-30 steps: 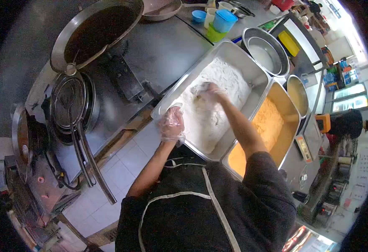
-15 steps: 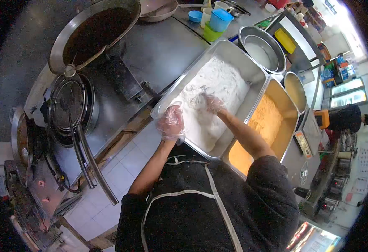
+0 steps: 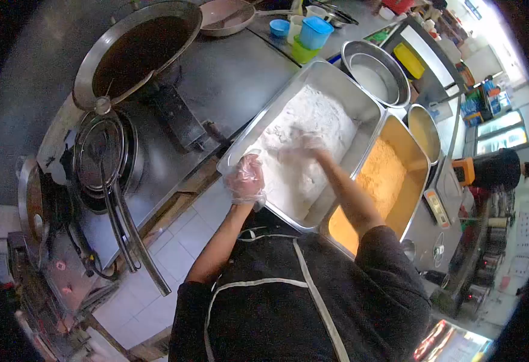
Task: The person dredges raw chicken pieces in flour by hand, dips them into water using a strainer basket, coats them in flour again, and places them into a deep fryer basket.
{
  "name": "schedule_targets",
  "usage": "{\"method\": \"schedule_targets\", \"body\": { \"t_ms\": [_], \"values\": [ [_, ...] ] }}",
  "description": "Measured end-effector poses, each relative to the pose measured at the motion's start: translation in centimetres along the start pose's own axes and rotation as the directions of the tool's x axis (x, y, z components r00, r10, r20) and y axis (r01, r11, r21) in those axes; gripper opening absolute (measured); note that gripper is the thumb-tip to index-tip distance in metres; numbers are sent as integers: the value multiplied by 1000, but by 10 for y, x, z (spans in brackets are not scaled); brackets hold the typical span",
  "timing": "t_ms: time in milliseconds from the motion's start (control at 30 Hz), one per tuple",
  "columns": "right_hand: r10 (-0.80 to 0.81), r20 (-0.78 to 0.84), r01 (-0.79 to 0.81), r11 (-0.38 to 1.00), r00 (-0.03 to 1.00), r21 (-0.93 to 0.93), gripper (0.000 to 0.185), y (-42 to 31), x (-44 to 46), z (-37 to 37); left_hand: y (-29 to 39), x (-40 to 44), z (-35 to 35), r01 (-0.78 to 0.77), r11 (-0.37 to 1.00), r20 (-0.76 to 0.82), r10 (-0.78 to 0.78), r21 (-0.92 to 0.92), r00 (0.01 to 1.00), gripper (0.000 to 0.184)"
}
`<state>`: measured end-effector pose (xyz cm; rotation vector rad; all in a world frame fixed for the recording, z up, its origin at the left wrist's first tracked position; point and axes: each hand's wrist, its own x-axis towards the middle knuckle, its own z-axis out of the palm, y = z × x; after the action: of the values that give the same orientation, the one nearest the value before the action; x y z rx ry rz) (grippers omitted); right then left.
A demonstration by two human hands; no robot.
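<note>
A deep rectangular metal pan holds a bed of white powder that looks like flour. At the pan's near left side, my left hand, in a clear plastic glove, is closed over the rim with its fingers curled. My right hand, also gloved, is down in the middle of the white powder. Motion smears its fingers, so whether anything is in them is hidden.
Beside the pan, a second metal pan contains orange-yellow crumbs. Round metal bowls stand behind them. A wok of dark liquid and long-handled strainers are on the left. Blue and green plastic tubs sit at the back.
My right hand has shifted slightly within the white powder and is more blurred. My left hand stays at the pan's rim.
</note>
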<state>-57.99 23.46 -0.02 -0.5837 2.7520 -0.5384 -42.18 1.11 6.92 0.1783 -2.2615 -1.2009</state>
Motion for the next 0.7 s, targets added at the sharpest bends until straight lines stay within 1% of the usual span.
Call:
{"method": "schedule_targets", "body": {
  "t_ms": [67, 100, 133, 200, 233, 267, 333, 367, 400, 433, 467, 500, 533, 567, 600, 633, 667, 700],
  "values": [
    [-12, -149, -31, 958, 989, -286, 40, -25, -11, 38, -12, -4, 7, -6, 999, 6, 6, -36, 1000, 12],
    [-13, -199, -56, 940, 980, -338, 41, -36, -16, 45, -9, -1, 5, -7, 998, 0, 7, -68, 1000, 12],
    [-15, -227, -64, 940, 974, -336, 42, -43, -19, 46, -5, 0, 3, -16, 998, 8, 16, -67, 1000, 12],
    [99, -117, -117, 981, 988, -156, 40, -43, -18, 22, 6, 1, -4, 8, 1000, 35, -7, -27, 999, 11],
    [183, 20, -183, 983, 983, 17, 39, -34, -13, 11, 4, -1, -1, 9, 1000, 32, -8, -27, 999, 11],
    [195, 62, -202, 971, 979, 130, 35, -24, -12, 7, 0, -3, 0, 31, 998, 36, -29, -58, 999, 12],
    [213, 78, -227, 903, 974, 364, 27, 10, -12, 3, 1, 2, 0, 55, 995, 20, -54, -85, 998, 12],
    [244, 106, -265, 854, 964, 447, 23, 26, -13, 4, 7, 3, -4, 42, 999, 10, -42, -9, 999, 13],
    [267, 142, -301, 782, 953, 546, 20, 40, -13, 5, 11, 1, -7, 28, 997, 11, -28, 65, 1000, 14],
    [272, 182, -321, 662, 945, 677, 17, 55, -12, 9, 8, -1, -5, 31, 997, 15, -32, 65, 999, 14],
    [224, 161, -242, 404, 961, 882, 14, 68, -9, 14, 4, -1, -2, 26, 998, 18, -27, 49, 999, 14],
    [176, 140, -158, 92, 974, 983, 13, 72, -8, 13, 1, -1, -1, 20, 999, 20, -21, 36, 1000, 14],
    [92, -98, -17, 811, 991, 584, 26, 73, -3, 12, -1, -2, 0, 20, 999, 21, -21, 38, 1000, 14],
    [-25, -147, 54, 979, 989, 199, 33, 73, 4, 12, -3, -2, 2, 24, 1000, 8, -24, -14, 1000, 15],
    [-142, -194, 96, 969, 971, -225, 40, 68, 10, 9, -3, -3, 3, 26, 997, -3, -27, -66, 1000, 15],
    [61, -136, -16, 951, 989, 310, 32, 60, 17, 6, 4, 0, 0, 23, 998, 1, -23, -66, 1000, 15],
    [136, -60, -81, 830, 989, 552, 29, 57, 18, -3, 10, 2, -4, 58, 996, 20, -57, -64, 998, 14],
    [210, 16, -151, 646, 978, 748, 26, 52, 17, -13, 14, 3, -6, 95, 994, 40, -93, -59, 995, 14]
  ]
}}
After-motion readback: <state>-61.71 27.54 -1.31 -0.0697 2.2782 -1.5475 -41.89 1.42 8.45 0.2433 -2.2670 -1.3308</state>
